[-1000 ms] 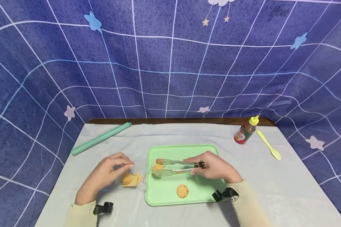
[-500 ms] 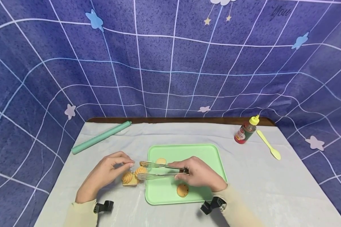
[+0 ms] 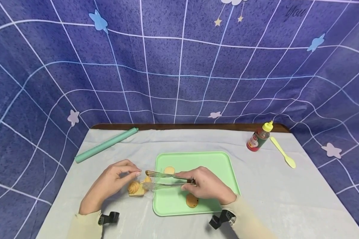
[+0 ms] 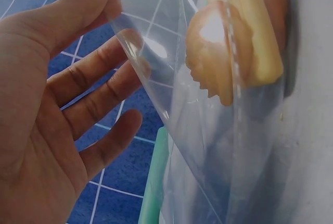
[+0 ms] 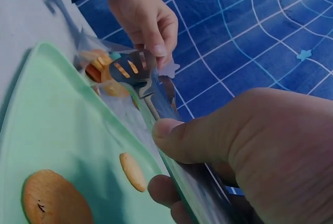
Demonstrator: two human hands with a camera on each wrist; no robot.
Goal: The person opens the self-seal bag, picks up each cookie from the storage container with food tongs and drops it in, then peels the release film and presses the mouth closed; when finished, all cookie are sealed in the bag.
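My left hand [image 3: 115, 179] pinches the rim of a clear plastic bag [image 4: 203, 146] between thumb and forefinger, its other fingers spread along the edge. Inside the bag lie a slice of toast [image 4: 260, 31] and several pastries, one a swirled, ridged pastry [image 3: 133, 187]. My right hand [image 3: 207, 186] grips metal tongs [image 3: 167, 185] with slotted ends. Their tips stand apart at the bag's mouth, overlapping an orange pastry [image 3: 147, 181] in the head view. Under the tongs is the green tray [image 3: 215, 162], bearing a plain round cookie [image 3: 169, 170] and a chocolate-chip cookie [image 3: 192, 200].
A teal rolling pin-like rod [image 3: 106, 145] lies at the back left. At the back right stand a sauce bottle [image 3: 258, 138] with a yellow cap and, lying beside it, a yellow spoon [image 3: 282, 152]. A patterned blue curtain [image 3: 179, 66] hangs behind the table.
My right hand has carried the swirled pastry in the tongs leftward from the tray to the bag; the pastry now sits lower, among those inside. My left hand has stayed in place.
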